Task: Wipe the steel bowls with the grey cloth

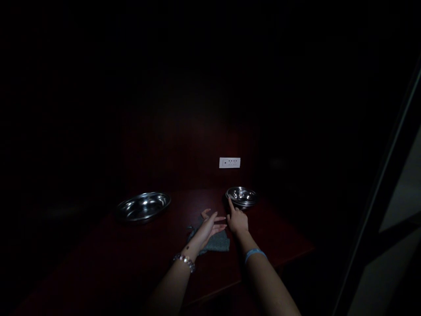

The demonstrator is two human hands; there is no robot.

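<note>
My left hand (pixel 208 228) is above a crumpled grey-green cloth (pixel 219 242), its fingers apart and the palm turned to the right, with nothing in it. Just right of it is my right hand (pixel 238 220), its index finger stretched forward and the others bent. That fingertip is at the near left rim of some nested shiny steel bowls (pixel 243 202); whether it touches them I cannot tell. Farther left on the dark red table (pixel 263 232) lies a wide, shallow steel basin (pixel 144 213).
A white socket plate (pixel 230 163) is on the dark wall behind the table. The table's front edge (pixel 217 291) runs below my forearms. On the far right stands a dark frame with pale panels (pixel 391 245). Much of the surroundings is too dark to make out.
</note>
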